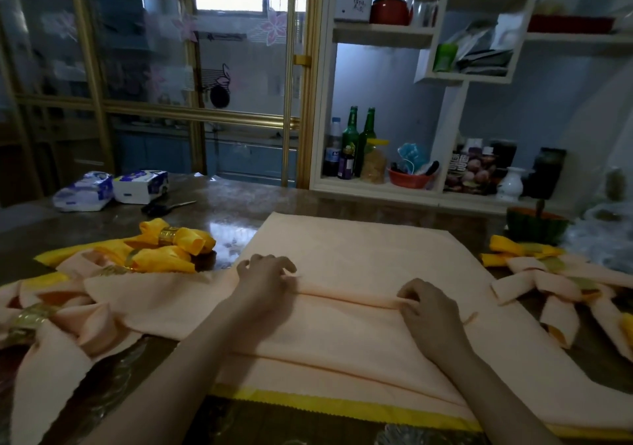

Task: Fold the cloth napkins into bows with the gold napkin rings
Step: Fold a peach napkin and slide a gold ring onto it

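The peach napkin (359,249) is lying spread on the worktop (239,201), its pleat ridge (349,296) running left to right. The left hand (263,273) and right hand (428,304) are each pinching an end of that ridge, grips clamped on cloth. The unpleated stretch is lying beyond both, equally near.

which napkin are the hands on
The peach napkin spread at centre: left hand and right hand pinch its fold. The yellow bows at left and peach bows at right lie aside.
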`<act>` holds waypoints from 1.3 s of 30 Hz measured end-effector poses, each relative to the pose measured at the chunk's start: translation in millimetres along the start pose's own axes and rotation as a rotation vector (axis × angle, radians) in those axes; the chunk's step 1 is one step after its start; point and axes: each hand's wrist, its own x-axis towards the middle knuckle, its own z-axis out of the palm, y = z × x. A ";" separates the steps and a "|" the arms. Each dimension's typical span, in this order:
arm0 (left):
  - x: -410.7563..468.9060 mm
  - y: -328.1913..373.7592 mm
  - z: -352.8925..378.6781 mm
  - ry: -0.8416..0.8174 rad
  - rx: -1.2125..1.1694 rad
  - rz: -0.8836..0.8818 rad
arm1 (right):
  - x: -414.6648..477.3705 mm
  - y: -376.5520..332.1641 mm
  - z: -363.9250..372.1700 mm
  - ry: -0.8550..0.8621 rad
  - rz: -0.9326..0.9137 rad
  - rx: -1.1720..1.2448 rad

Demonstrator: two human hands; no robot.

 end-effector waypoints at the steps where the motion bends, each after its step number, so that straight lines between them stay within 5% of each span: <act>1: 0.5 1.2 -3.6 -0.004 0.052 0.005 | 1.2 -2.4 -0.6 0.002 -0.024 -0.027; 9: -6.0 29.6 -24.8 -0.268 0.414 -0.062 | -4.5 -15.0 -9.2 -0.116 -0.041 -0.295; 12: -12.8 42.6 -19.8 -0.203 0.474 -0.019 | -7.2 -18.3 -10.3 -0.146 -0.047 -0.348; 15: -19.8 42.2 3.3 -0.076 0.359 0.079 | -11.6 -25.7 -8.3 -0.180 -0.029 -0.450; 19: -22.1 42.5 18.7 -0.287 0.228 0.083 | -14.0 -32.9 -6.3 -0.150 -0.100 -0.338; 23: -20.0 44.0 17.3 -0.294 0.243 0.068 | -12.3 -39.5 8.9 -0.430 -0.241 -0.330; 28: -14.3 29.7 8.8 -0.437 0.215 -0.030 | 0.6 -21.7 6.8 -0.591 -0.030 -0.317; 33: -8.9 18.3 -0.4 -0.492 0.178 -0.031 | -3.5 -7.4 -2.9 -0.462 0.005 -0.241; 39: -4.8 17.0 -8.4 -0.284 0.056 0.010 | -8.8 -10.8 -10.9 -0.187 -0.003 -0.006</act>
